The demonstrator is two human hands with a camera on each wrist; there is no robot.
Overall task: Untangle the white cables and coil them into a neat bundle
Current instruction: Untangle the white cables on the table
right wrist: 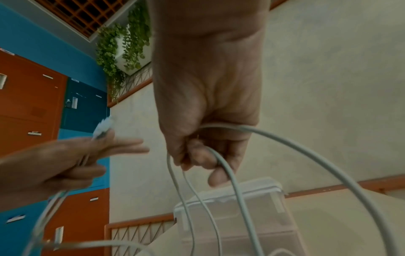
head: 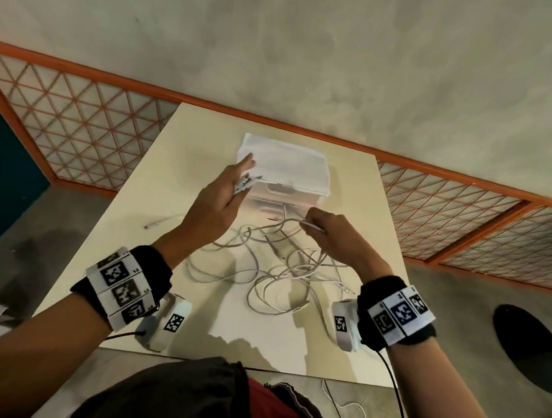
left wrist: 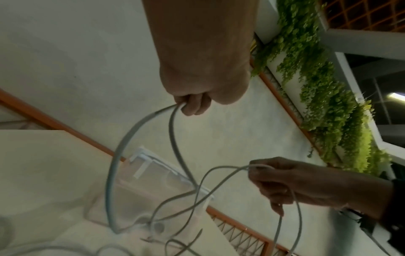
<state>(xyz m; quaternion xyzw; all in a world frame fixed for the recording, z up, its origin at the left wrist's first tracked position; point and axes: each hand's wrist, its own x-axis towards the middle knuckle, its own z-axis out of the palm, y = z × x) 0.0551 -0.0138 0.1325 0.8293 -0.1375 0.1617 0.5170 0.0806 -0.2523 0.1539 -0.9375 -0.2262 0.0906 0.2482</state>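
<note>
Above the table (head: 135, 254), both raised hands grip white cables (head: 266, 271).

My head camera looks steeply down from above both hands onto the counter (head: 176, 161), taking in the lidded box (head: 285, 165) at its far side. Each wrist camera sits close under its own palm, facing along the fingers, tilted up towards that box (left wrist: 153, 175) (right wrist: 236, 216). All three views share the box; each wrist view also catches the opposite hand.
</note>
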